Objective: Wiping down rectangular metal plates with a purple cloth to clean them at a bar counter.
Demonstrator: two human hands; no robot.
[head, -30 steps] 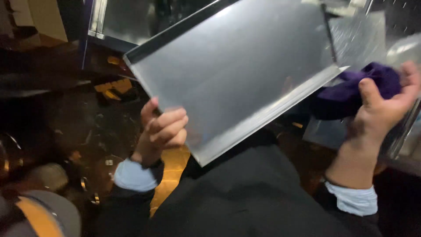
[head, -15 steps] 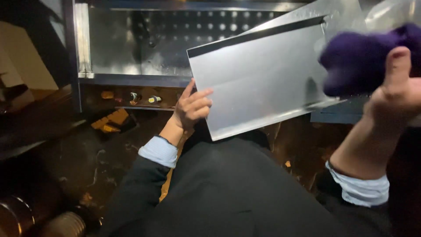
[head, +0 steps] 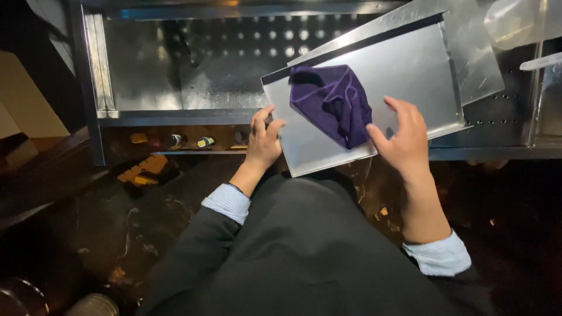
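Observation:
A flat metal tray (head: 410,76) rests tilted over the rim of a steel sink, its near corner sticking out toward me. A crumpled purple cloth (head: 332,100) lies on the tray's left half. My left hand (head: 263,140) grips the tray's near-left edge, thumb on top. My right hand (head: 403,136) hovers over the tray's near edge just right of the cloth, fingers spread and holding nothing.
The steel sink basin (head: 193,76) has a perforated back wall. Small bottles (head: 175,140) stand on a low shelf under its front rim. A second metal sheet (head: 477,58) lies beneath the tray at right. The dark floor (head: 105,234) is littered with debris.
The tray has come down from near upright to lie across the sink rim. My right hand has let go of the purple cloth, which now lies on the tray.

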